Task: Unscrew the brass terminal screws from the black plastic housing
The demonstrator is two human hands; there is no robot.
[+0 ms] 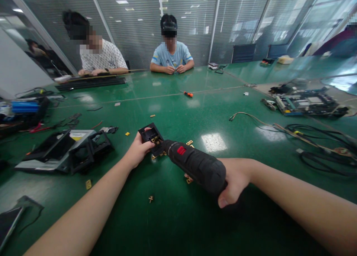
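Observation:
My left hand [139, 149] grips the edge of a small black plastic housing [148, 131] with brass pieces inside it, low over the table. A black power drill [196, 163] with a red switch lies across the middle of the view, and my right hand [232, 180] is closed around its handle. The drill's front end points into the housing; its bit tip is too small to make out. Small brass plates [189, 142] lie beside the drill and beneath the housing. A little cluster of screws [151, 199] rests on the table nearer to me.
Black and grey plastic frames [90, 148] lie at left. An orange screwdriver [188, 94] sits farther back on the green table [173, 226]. Circuit boards [309, 100] and coiled cables [326, 148] occupy the right side. Two people [170, 55] sit across the table.

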